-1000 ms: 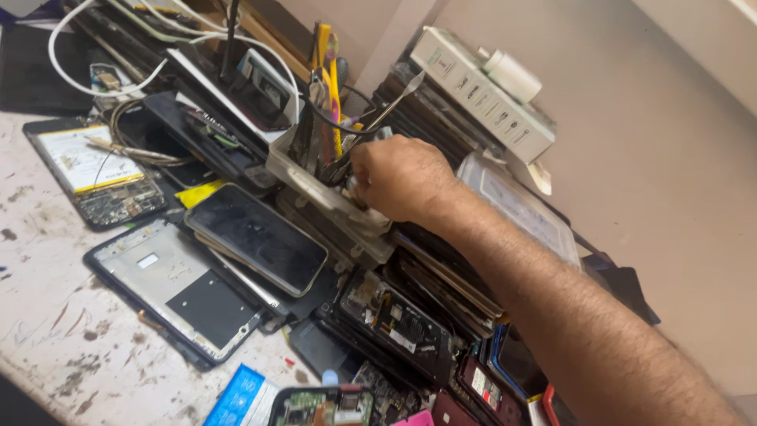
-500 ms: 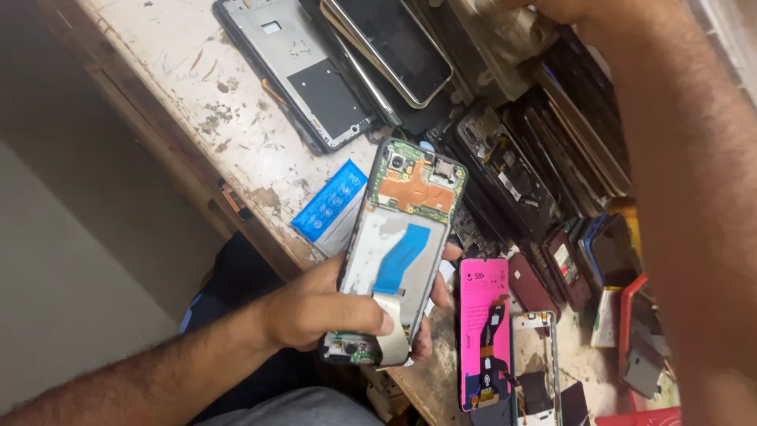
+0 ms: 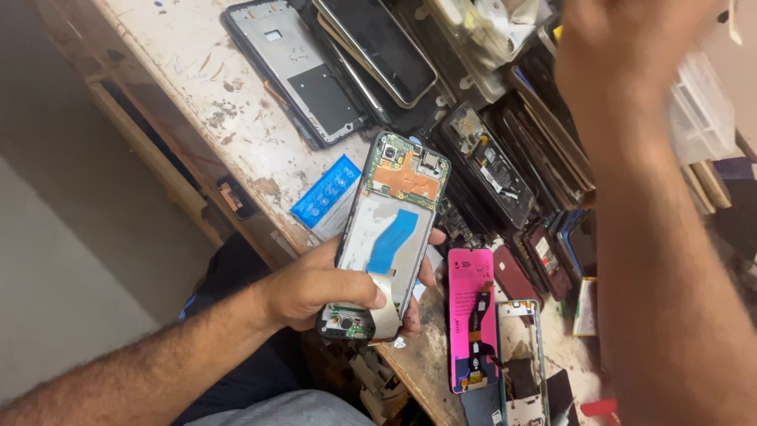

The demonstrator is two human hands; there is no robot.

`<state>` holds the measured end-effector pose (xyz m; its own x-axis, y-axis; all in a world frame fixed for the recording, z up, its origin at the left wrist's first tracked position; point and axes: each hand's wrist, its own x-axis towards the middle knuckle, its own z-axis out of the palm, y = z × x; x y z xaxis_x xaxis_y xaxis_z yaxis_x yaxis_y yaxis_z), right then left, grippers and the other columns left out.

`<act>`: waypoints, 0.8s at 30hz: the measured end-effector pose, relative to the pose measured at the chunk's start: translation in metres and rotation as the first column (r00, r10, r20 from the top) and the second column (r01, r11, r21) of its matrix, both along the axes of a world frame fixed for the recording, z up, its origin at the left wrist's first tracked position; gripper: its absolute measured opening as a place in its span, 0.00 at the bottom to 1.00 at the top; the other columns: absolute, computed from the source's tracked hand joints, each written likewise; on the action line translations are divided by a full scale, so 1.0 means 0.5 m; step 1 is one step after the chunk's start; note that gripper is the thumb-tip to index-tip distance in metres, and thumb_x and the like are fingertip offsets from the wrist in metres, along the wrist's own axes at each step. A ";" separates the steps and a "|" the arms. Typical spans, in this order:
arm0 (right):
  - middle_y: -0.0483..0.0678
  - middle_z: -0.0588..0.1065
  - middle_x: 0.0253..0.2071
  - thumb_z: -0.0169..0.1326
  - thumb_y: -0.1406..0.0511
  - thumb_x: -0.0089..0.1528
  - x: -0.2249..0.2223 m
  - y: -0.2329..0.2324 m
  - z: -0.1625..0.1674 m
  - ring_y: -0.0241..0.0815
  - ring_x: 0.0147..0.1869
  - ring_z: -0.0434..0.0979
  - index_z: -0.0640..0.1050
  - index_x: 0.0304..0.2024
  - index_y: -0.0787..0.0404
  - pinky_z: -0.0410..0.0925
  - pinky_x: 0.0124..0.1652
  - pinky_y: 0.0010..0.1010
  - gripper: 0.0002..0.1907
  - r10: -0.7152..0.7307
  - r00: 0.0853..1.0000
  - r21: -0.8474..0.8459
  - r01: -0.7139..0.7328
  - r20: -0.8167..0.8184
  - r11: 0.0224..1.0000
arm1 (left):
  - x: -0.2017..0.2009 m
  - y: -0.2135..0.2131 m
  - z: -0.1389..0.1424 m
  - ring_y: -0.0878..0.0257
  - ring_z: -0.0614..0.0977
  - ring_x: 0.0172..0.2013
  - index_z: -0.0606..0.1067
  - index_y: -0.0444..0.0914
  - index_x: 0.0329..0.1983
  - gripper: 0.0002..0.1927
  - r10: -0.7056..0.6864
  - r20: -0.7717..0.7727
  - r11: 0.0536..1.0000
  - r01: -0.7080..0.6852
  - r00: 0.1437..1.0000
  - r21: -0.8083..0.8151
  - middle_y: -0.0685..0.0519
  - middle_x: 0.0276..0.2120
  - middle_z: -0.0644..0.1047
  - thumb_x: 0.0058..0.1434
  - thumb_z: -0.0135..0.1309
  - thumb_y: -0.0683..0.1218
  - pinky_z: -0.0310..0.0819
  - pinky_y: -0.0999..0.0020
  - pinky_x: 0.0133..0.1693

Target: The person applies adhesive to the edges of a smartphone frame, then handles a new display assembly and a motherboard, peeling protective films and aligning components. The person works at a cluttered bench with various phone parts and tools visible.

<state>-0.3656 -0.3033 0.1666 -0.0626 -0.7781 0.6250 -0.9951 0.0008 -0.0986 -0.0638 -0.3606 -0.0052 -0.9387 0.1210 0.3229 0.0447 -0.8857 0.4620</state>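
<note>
Over the workbench (image 3: 197,95), one opened phone (image 3: 390,229) clasped in left hand (image 3: 315,288); right hand (image 3: 623,55) blurred, grip unclear.

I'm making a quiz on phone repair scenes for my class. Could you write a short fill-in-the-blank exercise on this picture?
1. The left hand holds an opened ____ with its circuit board bare.
2. The flat cable down the middle of the opened phone is ____ in colour.
3. On the worn table, right of the held phone, lies a bright ____ panel.
4. The right hand is raised and ____ by motion.

Missing words: phone; blue; pink; blurred
</note>
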 end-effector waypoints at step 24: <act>0.45 0.79 0.35 0.63 0.76 0.57 0.431 0.203 -0.113 0.38 0.40 0.80 0.81 0.41 0.62 0.71 0.43 0.29 0.10 -0.089 0.927 0.219 0.008 0.364 0.976 | 0.000 0.013 -0.005 0.55 0.84 0.39 0.71 0.26 0.58 0.25 0.039 0.083 0.976 -0.020 0.996 -0.217 0.41 0.40 0.80 0.55 0.47 0.37 0.82 0.62 0.41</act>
<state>-0.1503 -0.2020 0.1103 -0.2981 -0.8788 0.3725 -0.8858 0.1093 -0.4510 -0.0639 -0.3543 -0.0078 -0.9661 0.1504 0.2097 0.0212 -0.7636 0.6454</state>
